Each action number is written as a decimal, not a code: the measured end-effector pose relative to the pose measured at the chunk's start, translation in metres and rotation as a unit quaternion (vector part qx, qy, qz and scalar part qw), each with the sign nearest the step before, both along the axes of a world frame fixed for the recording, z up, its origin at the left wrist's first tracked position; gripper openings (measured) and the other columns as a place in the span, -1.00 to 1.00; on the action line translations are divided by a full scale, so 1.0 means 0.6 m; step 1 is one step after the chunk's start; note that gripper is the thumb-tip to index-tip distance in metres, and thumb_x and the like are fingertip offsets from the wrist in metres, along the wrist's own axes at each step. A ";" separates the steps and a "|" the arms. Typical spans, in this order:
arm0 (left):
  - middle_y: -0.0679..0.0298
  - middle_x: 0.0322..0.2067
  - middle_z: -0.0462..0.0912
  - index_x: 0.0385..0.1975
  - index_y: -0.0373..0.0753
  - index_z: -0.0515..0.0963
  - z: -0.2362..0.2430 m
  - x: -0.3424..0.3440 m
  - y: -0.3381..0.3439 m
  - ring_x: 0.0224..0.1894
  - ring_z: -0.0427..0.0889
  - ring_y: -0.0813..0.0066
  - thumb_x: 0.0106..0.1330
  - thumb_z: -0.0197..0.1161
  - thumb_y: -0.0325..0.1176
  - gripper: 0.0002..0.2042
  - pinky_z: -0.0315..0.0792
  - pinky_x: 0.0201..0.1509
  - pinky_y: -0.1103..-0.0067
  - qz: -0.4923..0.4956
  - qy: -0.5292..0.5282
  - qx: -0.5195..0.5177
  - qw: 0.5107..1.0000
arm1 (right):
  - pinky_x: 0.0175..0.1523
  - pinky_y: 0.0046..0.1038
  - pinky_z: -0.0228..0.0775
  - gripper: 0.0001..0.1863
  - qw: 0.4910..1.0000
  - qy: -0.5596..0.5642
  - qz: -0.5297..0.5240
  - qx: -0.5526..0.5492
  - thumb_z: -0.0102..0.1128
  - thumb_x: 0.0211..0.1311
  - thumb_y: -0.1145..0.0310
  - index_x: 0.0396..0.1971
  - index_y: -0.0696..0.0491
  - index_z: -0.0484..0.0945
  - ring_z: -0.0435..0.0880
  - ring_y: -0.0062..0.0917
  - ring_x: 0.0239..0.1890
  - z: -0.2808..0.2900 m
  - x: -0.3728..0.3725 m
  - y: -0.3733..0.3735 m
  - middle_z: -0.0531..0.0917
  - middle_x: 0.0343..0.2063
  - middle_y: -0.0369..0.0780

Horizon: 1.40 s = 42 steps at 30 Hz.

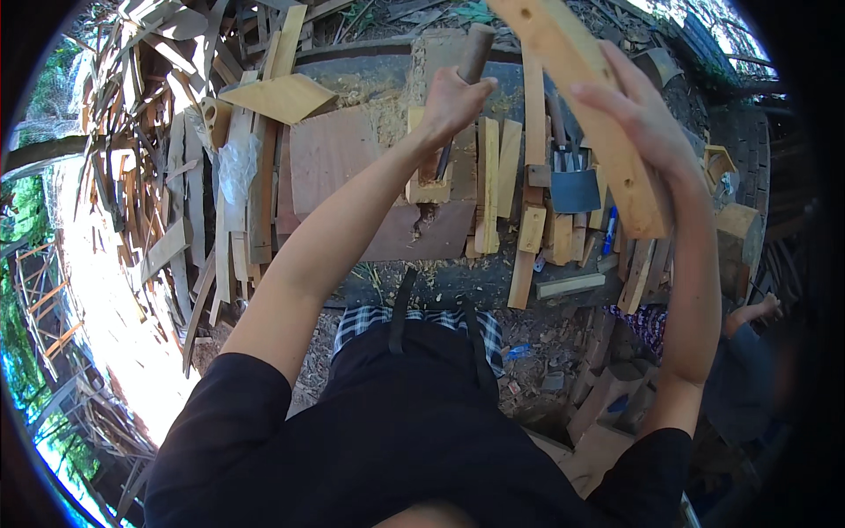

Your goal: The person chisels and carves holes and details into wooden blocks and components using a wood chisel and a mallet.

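My left hand (451, 106) is wrapped round the round wooden handle of a chisel (476, 55). The chisel stands slightly tilted, its blade pointing down into a pale wood piece (429, 191) on the workbench. A hollow or slot seems cut where the blade meets the wood. Up at the right, my right hand (641, 119) grips a long, thick wooden block (629, 189) with round holes in it. This block is raised above the bench, apart from the chisel. The palm side of the right hand's grip is partly hidden.
Brown boards (339, 150) and shavings (370, 88) cover the bench's left part. Wood strips (508, 167), a blue-grey tool holder (575, 192) and a blue pen (610, 231) lie right. Scrap wood (141, 106) is heaped left. Another person (748, 370) is at the lower right.
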<state>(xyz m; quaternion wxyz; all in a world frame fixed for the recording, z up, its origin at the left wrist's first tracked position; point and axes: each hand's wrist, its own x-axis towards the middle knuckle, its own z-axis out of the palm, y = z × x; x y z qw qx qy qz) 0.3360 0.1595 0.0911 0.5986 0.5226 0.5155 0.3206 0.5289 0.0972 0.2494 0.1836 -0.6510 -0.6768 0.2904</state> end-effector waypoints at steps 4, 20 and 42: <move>0.24 -0.65 0.54 -0.58 -0.36 0.48 0.008 0.019 -0.022 -0.56 0.54 0.50 0.14 0.29 -0.18 -0.68 0.40 -0.44 0.47 -0.035 0.055 0.065 0.996 | 0.03 -0.57 0.32 -0.36 0.978 0.200 -0.047 -0.036 0.12 0.21 0.12 0.24 0.09 0.29 0.50 -0.57 -0.01 0.006 -0.005 -0.010 0.50 -0.02 -0.15; 0.49 -0.80 0.05 -0.62 -0.09 0.20 -0.035 -0.139 -0.020 -0.83 -0.02 0.66 0.34 0.13 -0.28 -0.69 -0.13 -0.73 0.62 0.216 -0.334 -0.138 0.907 | -0.13 -0.59 0.40 -0.52 0.856 0.411 -0.255 -0.184 0.16 0.23 0.20 0.08 0.09 0.35 0.53 -0.66 -0.21 -0.211 -0.064 -0.220 0.53 -0.22 -0.29; 0.43 -0.77 0.22 -0.65 -0.18 0.25 0.008 -0.078 -0.005 -0.82 0.09 0.70 0.29 0.26 -0.32 -0.66 -0.05 -0.74 0.64 0.233 -0.201 -0.027 0.951 | -0.10 -0.57 0.42 -0.54 0.839 0.420 -0.301 -0.170 0.16 0.24 0.26 0.08 0.13 0.34 0.57 -0.61 -0.19 -0.228 -0.087 -0.277 0.56 -0.18 -0.24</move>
